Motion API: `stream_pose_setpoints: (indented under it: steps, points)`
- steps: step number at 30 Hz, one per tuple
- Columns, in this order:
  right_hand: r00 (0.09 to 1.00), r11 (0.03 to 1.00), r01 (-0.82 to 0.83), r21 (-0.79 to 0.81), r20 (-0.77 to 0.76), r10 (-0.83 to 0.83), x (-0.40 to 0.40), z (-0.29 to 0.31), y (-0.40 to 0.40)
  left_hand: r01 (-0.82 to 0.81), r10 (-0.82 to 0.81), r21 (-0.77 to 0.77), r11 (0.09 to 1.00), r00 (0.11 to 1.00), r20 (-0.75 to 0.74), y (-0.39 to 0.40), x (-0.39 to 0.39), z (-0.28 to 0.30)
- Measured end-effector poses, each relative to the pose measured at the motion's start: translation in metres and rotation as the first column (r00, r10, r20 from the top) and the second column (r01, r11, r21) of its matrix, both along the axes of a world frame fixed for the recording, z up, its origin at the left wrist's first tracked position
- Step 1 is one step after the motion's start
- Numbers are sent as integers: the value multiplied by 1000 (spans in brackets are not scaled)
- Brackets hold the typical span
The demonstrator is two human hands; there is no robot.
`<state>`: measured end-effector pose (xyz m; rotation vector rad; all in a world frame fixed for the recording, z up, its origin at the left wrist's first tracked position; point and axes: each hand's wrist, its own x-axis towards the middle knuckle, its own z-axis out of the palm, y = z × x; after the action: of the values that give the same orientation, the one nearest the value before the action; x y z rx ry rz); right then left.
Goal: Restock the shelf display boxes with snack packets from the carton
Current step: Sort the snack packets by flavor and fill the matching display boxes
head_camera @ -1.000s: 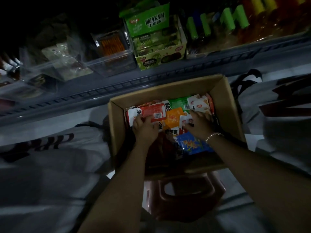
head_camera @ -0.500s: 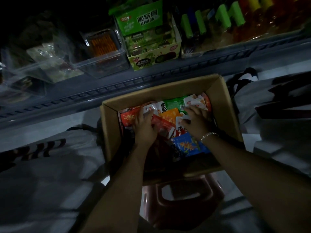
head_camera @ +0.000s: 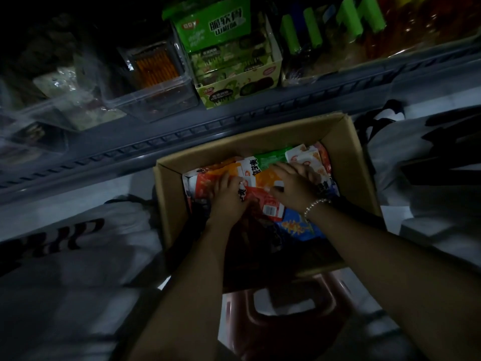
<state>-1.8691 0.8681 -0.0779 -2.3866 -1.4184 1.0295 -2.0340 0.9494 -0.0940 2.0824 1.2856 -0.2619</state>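
The open carton (head_camera: 346, 162) sits on a reddish stool (head_camera: 286, 321) just near of the shelf (head_camera: 182, 131), packed with snack packets (head_camera: 273, 162) lying mostly flat in a jumble. A red packet (head_camera: 263, 201) lies with its long axis slanting from far left to near right, barcode end nearest. The left hand (head_camera: 227, 198) grips its left end with curled fingers, while the right hand (head_camera: 292, 186) pinches its top edge, fingers spread over the orange packets beneath. On the shelf stands a green display box (head_camera: 234, 84).

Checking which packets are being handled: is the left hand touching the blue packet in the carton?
Apart. The head view shows the left hand on orange packets, with a red packet between it and the blue packet.
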Motion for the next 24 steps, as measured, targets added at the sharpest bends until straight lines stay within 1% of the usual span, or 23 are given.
stream_pose_setpoints:
  steps: [2,4,6,11,14,17,20,22,24]
  points:
    - [1000,999,-29,-26,-5,29,2,0,2,6,-7,47,999,1000,5,-1,0,-1]
    - [995,995,-74,-61,55,78,6,2,4,10,-10,86,996,1000,7,0,1,-2]
    - [989,991,-102,-84,101,111,8,3,6,12,-12,89,996,1000,-3,2,2,-3]
    - [992,995,-65,-81,106,73,-1,-2,12,18,-15,116,993,999,-31,0,5,-6]
    - [995,998,-12,-69,100,19,-3,-3,14,-32,26,88,996,997,73,-3,0,-11]
    - [998,997,0,-73,64,5,-6,-2,16,-53,42,107,993,994,105,-3,-2,-15]
    - [998,988,52,-149,-16,-55,-9,6,17,-146,124,111,983,976,179,-7,-4,-18]
    - [999,985,-32,-169,7,33,-10,9,20,-183,153,136,974,967,205,-8,-10,-22]
    - [990,980,-126,-155,42,134,-12,11,24,-207,182,85,975,954,237,-8,-12,-18]
